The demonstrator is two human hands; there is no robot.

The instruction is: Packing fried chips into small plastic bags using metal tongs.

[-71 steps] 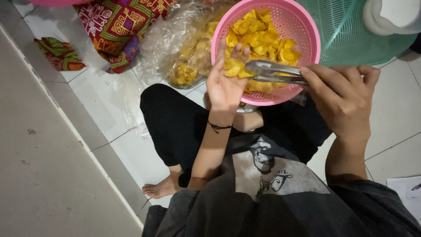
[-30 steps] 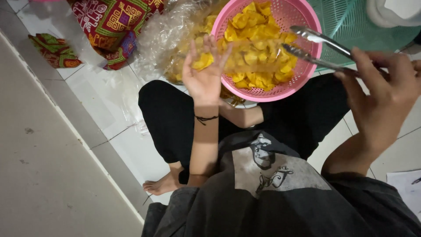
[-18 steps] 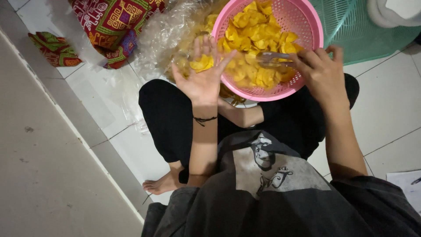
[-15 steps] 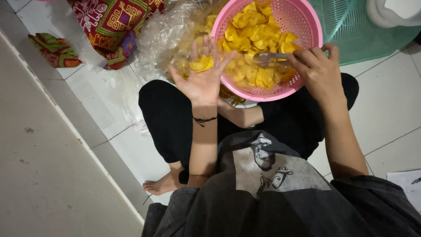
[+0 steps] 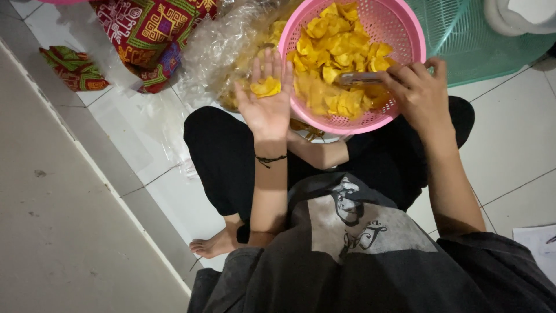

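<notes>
- The left hand's grip (image 5: 267, 104) lies wide open, palm up and fingers spread, with a small heap of yellow chips (image 5: 266, 87) resting on the fingers; it closes on nothing.
- Left of that hand, a folded patterned cloth (image 5: 72, 68) lies on the tiled floor (image 5: 509, 145), well apart from a bigger red patterned cloth (image 5: 153, 35).
- A clear plastic bag (image 5: 231, 52) holding more chips lies just behind the open palm.
- A pink perforated basket (image 5: 399, 35), heaped with yellow chips (image 5: 333, 64), rests over the person's lap, its rim just beside the left hand.
- The right hand (image 5: 420, 95) is closed around metal tongs (image 5: 362, 78), whose tips sit in the chips inside the basket.
- A green basket (image 5: 480, 40) stands behind the right hand.
</notes>
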